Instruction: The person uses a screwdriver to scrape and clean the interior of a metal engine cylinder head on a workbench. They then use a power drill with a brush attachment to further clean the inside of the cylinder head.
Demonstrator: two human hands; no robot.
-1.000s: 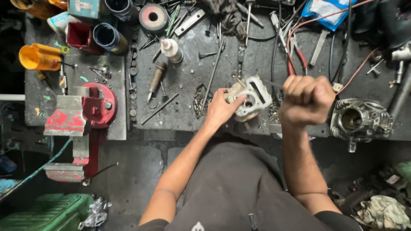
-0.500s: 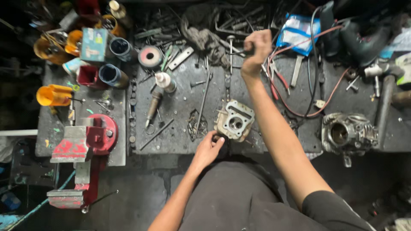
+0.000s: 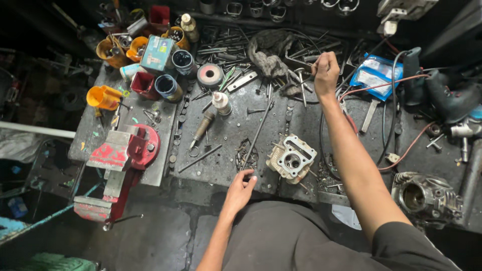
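My right hand (image 3: 326,68) is stretched to the upper centre of the frame, fist clenched over the tool pile there; something thin seems caught in the fist, but I cannot tell which tool it is. Just left of that fist lies a grey rag (image 3: 268,57), with loose rods and wrenches scattered around it. My left hand (image 3: 241,188) rests at the near edge of the bench (image 3: 226,160), lower centre, fingers loosely curled and released, gripping nothing. Just right of it, apart from the fingers, sits the cylinder head (image 3: 292,159), pale metal, bore facing up, flat on the bench. A long rod (image 3: 257,134) runs diagonally from above the left hand toward upper centre. Above and left of that: a small white bottle (image 3: 221,103) upright, a grinding disc (image 3: 209,75) lying flat, a punch-like tool (image 3: 203,125) tilted. Upper left holds a cluster of cans and cups: orange cup (image 3: 103,97) on its side, red tin (image 3: 142,84), dark cans (image 3: 167,87), a teal box (image 3: 157,53). A red vise (image 3: 125,150) stands at left, lower than the cups, on the bench corner. At lower right lies a second engine part (image 3: 424,195), grey, finned, opening toward me. A blue packet (image 3: 376,75) sits upper right, with red and black cables (image 3: 401,145) looping below it.
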